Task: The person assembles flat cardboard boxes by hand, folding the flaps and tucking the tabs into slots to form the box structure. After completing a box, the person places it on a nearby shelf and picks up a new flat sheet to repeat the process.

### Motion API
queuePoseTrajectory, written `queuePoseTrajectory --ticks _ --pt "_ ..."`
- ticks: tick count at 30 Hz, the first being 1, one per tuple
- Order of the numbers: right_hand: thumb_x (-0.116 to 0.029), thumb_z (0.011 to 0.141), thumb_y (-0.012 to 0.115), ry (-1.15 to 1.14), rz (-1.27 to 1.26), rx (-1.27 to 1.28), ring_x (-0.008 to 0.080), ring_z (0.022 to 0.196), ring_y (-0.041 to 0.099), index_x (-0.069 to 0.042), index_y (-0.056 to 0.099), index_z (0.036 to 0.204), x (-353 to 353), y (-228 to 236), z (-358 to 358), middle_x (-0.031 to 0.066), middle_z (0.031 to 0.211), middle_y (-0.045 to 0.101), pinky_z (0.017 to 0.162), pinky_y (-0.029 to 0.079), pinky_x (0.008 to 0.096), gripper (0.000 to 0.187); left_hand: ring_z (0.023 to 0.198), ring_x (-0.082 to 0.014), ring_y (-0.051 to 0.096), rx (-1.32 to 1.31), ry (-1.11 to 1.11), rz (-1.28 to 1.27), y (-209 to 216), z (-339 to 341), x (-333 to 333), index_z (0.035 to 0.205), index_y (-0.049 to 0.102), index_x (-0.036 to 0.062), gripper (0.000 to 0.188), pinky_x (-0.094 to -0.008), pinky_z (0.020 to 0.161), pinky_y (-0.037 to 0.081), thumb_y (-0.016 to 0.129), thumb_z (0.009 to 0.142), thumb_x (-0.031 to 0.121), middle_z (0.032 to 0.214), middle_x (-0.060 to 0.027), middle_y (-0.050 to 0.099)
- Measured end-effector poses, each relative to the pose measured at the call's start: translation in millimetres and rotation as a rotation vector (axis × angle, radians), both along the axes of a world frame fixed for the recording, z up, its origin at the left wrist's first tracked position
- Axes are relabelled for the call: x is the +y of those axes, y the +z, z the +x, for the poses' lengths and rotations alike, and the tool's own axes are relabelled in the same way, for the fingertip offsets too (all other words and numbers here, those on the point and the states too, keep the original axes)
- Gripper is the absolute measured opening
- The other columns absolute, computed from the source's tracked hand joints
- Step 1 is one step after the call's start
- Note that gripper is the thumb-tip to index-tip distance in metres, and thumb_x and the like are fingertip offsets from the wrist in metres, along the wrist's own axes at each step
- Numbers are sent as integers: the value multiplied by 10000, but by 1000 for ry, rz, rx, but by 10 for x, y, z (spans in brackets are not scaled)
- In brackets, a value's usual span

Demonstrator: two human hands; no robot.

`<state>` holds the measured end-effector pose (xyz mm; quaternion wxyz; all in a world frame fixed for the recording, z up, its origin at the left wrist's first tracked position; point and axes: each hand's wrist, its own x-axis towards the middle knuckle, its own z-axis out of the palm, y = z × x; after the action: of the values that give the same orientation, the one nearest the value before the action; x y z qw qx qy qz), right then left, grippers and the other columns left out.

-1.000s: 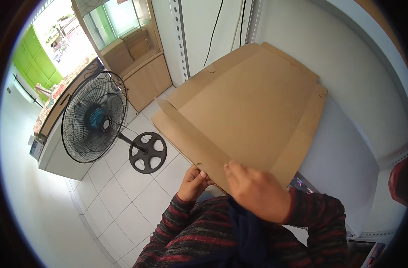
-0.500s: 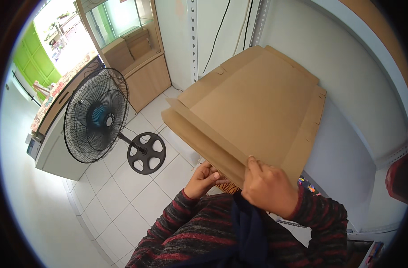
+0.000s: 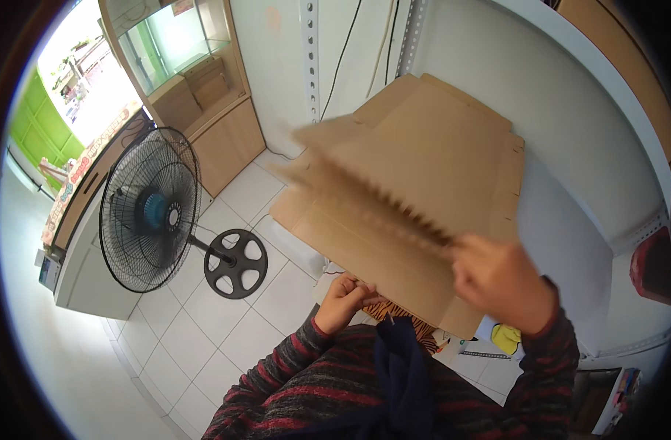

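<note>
The cardboard sheet (image 3: 438,154) is found in front of the person, spread over a smooth grey surface (image 3: 563,227), with its near edge at the hands. A raised cardboard strip (image 3: 379,202) is held by one end in the right hand (image 3: 500,279), the fingers being closed on it; from that grip it slants to the upper left, above the sheet. The left hand (image 3: 343,302) is placed at the sheet's near edge, thumb and fingers drawn together; whether the edge is pinched or merely touched cannot be told.

The sheet is plain brown and matt, broad and flat in the middle, with folded margins and stepped corners. Small slits are noted along its right margin. The strip is blurred; dark, tooth-like marks are seen along it, their nature not being determinable. Whether it is joined to the sheet cannot be established.

Orange-and-black striped material (image 3: 405,315) is exposed below the near edge, and a yellow item (image 3: 505,338) is noted below the right hand. A black wire-caged fan (image 3: 150,209) with a round spoked base is stood to the left, on pale square floor tiles (image 3: 203,341).
</note>
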<state>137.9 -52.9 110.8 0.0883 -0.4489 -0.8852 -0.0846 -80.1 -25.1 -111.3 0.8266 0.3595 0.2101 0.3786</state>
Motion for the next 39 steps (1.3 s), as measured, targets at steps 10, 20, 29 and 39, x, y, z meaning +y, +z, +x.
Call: queuePoseTrajectory --ticks 10,20,29,39 --pt "-66 712 589 -106 221 -331 320 893 679 142 649 899 -376 -789 -426 288 1020 635 674 570 295 286 1225 -345 534 -144 -121 -25 95 33 13 1392 339 -32 705 -490 1039 413 572 918 435 1347 -220 504" --pt "-143 812 644 -253 -58 -3 382 1051 630 40 671 1037 -465 -844 -533 268 1190 595 845 546 382 291 1138 -316 593 37 -49 -164 183 17 77 1275 426 -52 389 -453 947 495 480 965 178 1265 -198 555" --pt "-72 791 709 -518 -219 632 350 1135 591 0 652 1130 -606 -125 263 183 1252 598 969 459 387 351 1154 -369 580 -18 -81 -158 -80 14 99 1315 388 -54 426 -529 972 467 463 945 142 1284 -229 540" --pt "-195 844 715 -727 29 773 274 998 632 15 411 1392 368 -820 1774 188 1254 582 858 507 371 662 1236 -346 509 -20 70 -84 -29 23 139 1378 363 -7 531 -521 1013 422 546 905 150 1347 -181 496"
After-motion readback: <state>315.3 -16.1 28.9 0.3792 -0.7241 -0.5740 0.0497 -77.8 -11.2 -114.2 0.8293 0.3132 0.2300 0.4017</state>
